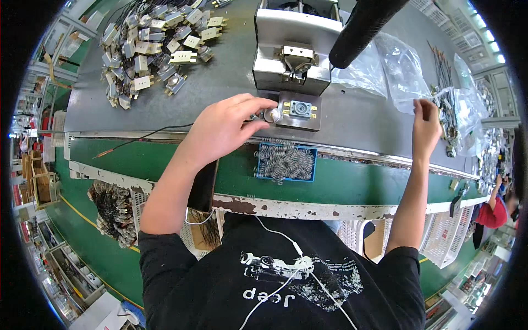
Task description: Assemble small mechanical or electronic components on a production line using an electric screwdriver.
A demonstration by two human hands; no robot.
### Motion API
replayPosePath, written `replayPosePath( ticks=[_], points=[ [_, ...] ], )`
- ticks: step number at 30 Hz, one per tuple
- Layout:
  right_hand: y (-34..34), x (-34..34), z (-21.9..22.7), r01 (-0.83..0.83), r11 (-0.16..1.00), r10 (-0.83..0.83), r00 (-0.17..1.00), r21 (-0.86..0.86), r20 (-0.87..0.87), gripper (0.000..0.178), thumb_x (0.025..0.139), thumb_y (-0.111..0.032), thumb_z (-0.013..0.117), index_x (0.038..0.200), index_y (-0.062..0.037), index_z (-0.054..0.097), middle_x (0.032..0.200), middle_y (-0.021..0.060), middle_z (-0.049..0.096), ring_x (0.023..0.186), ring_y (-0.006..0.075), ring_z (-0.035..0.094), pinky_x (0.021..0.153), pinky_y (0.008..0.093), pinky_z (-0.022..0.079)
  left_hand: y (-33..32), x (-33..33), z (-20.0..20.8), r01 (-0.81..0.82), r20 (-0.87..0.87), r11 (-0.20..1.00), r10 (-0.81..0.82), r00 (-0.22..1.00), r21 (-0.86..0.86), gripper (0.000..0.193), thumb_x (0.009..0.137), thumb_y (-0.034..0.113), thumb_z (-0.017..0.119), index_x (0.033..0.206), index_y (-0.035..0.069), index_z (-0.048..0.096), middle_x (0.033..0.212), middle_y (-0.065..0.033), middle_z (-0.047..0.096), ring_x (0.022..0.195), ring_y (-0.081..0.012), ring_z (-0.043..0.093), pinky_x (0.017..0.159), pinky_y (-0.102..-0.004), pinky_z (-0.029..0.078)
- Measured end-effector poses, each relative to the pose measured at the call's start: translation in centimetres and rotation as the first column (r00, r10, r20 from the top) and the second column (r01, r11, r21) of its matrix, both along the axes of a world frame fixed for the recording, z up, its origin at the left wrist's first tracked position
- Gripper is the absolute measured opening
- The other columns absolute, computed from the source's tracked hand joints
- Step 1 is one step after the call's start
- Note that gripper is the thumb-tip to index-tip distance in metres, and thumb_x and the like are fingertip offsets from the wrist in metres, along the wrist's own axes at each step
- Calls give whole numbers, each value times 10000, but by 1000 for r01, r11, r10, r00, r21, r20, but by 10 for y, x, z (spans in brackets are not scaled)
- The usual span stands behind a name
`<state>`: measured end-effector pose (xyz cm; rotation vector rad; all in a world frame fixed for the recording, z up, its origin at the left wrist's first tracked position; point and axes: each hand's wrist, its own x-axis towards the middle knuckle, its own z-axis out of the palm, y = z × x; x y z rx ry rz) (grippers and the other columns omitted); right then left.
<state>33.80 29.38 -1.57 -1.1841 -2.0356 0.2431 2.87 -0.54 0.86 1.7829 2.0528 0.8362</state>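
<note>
My left hand [223, 126] is closed, thumb and fingers pinching a small round silver part [272, 115]. From behind that hand a dark wire [148, 135] runs left across the bench edge; I cannot tell whether it joins the part. Just right of the fingertips, a grey rectangular switch-like housing [300, 109] with brass tabs lies on a metal block [298, 122]. A metal press [297, 60] stands right behind it. My right hand [427, 129] is off to the right with its fingertips drawn together, beside a clear plastic bag [404, 71]. Anything within those fingers is too small to make out.
A blue tray [315, 165] of springs [283, 160] sits at the bench's near edge. Wired housings [148, 48] lie heaped at the left. The press's black handle [366, 30] slants over the bench. More wired parts [448, 118] lie at the far right.
</note>
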Motion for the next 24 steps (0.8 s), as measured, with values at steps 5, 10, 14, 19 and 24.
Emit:
replayPosePath(
  ticks=[5,10,14,19,24],
  points=[
    [-50,-35,39,-391,902,429,858,182,-282,164,967,5,613,1125,20,654,1087,120,723,943,159,698,847,295,558,4,2,0,1,-47,999,-3,999,-43,330,843,207,729,1158,131,671,983,-49,672,882,-261,669,745,-376,539],
    [-120,-90,55,-766,638,764,642,71,60,279,884,45,669,1159,4,646,1073,118,727,944,200,714,826,300,558,8,3,1,61,-38,996,-59,998,63,344,837,130,731,1174,90,667,949,-85,644,802,-245,639,705,-353,514],
    [-124,-109,22,-720,676,724,689,-159,-39,253,863,25,696,1108,-27,661,1011,106,726,893,199,717,790,299,549,3,0,-1,52,-10,998,-52,999,19,346,837,127,730,1176,95,668,948,-88,644,834,-245,653,728,-351,523],
    [-128,-117,10,-730,647,743,669,-220,-35,192,860,21,691,1042,-38,679,962,98,722,825,212,707,750,309,544,-4,-3,-8,31,-11,999,-31,999,16,343,851,152,721,1188,109,670,947,-90,648,845,-251,658,738,-354,525],
    [-122,-126,7,-757,636,772,621,-151,133,184,824,22,700,995,-39,672,986,81,714,854,236,672,759,338,528,-5,-4,-10,24,-13,1000,-24,1000,-11,300,871,232,701,1149,127,663,984,-72,663,915,-284,657,780,-394,531]
  ],
)
